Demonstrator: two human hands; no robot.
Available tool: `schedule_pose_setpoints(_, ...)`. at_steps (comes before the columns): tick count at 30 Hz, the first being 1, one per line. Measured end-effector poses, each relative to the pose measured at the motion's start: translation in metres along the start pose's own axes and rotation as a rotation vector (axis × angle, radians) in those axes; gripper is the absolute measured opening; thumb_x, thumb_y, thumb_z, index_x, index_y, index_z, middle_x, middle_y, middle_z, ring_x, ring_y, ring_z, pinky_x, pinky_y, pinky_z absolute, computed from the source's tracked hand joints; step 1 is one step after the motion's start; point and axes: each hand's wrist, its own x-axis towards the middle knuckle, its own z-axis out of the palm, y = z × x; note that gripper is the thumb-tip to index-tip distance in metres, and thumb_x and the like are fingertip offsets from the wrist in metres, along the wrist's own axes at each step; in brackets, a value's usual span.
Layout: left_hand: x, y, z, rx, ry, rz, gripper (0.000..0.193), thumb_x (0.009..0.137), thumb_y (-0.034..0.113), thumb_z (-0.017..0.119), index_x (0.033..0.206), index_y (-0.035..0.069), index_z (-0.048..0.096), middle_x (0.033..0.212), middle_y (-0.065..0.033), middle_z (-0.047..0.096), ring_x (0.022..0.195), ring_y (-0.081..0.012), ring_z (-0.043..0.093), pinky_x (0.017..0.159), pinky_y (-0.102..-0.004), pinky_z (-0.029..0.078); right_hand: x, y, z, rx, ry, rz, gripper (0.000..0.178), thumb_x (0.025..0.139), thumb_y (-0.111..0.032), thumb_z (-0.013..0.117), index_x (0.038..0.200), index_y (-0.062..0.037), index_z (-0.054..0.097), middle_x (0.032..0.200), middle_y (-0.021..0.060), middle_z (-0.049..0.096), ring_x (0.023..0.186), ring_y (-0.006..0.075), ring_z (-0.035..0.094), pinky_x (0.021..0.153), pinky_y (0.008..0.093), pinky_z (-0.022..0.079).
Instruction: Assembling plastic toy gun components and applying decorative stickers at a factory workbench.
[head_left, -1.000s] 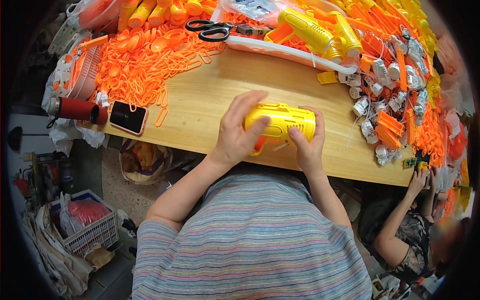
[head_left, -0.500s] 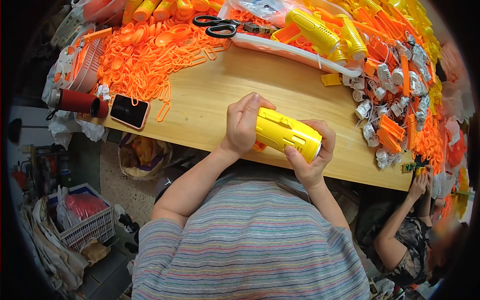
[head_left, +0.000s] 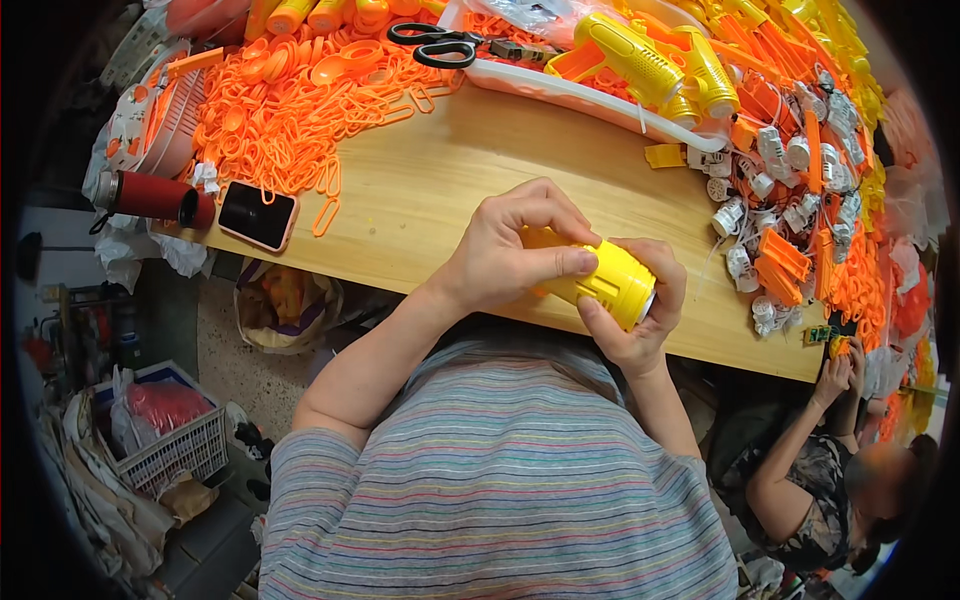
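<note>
Right hand (head_left: 648, 335): fingers gripping yellow casing (head_left: 624, 281); left hand (head_left: 500, 250) hides casing's left end, fingers' hold unclear.

Yellow plastic casing (head_left: 625, 284), held slantwise between two hands.
It is a glossy, rounded cylinder, closely ridged toward its right end, with a pale rim (head_left: 648, 304) just showing there; narrow slots are cut into the side facing the wearer; it lies tilted, its right end nearer the wearer than its left; the left hand (head_left: 508, 245) covers much of the left part, thumb and fingertips on the shell, while the right hand (head_left: 646, 340) grips around the right end; it is seen against the near part of the wooden tabletop (head_left: 420, 210).
</note>
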Motion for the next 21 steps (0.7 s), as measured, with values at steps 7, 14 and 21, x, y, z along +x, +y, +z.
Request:
schedule_pose_setpoints(7, 0.008, 0.014, 0.002, 0.291, 0.146, 0.196, 0.020, 0.083, 0.018, 0.068, 0.096, 0.003, 0.068, 0.115, -0.0129, 0.056, 0.103, -0.0203, 0.054, 0.088, -0.0319, 0.044, 0.004, -0.002, 0.007, 0.317, 0.430, 0.458, 0.045, 0.075, -0.010, 0.068, 0.114, -0.0042, 0.045, 0.099, 0.0133, 0.056, 0.084, 0.0224, 0.058, 0.072, 0.0306, 0.049)
schedule_pose_setpoints(14, -0.009, -0.003, -0.012, 0.536, 0.220, 0.602, 0.030, 0.094, 0.028, 0.052, 0.092, 0.000, 0.064, 0.097, -0.0153, 0.058, 0.091, -0.0273, 0.057, 0.080, -0.0361, 0.046, 0.010, 0.002, 0.008, 1.063, 0.360, 1.428, 0.048, 0.089, -0.048, 0.051, 0.114, -0.0068, 0.056, 0.093, 0.0099, 0.065, 0.071, 0.0259, 0.063, 0.058, 0.0407, 0.055)
schedule_pose_setpoints(21, -0.002, 0.013, -0.022, 0.573, 0.305, 0.670, 0.034, 0.095, 0.022, 0.049, 0.070, 0.000, 0.058, 0.070, -0.0093, 0.054, 0.063, -0.0195, 0.051, 0.057, -0.0295, 0.041, -0.006, 0.000, 0.014, 1.348, 0.011, 1.621, 0.056, 0.090, -0.054, 0.042, 0.118, -0.0062, 0.054, 0.084, 0.0249, 0.062, 0.051, 0.0282, 0.057, 0.044, 0.0390, 0.048)
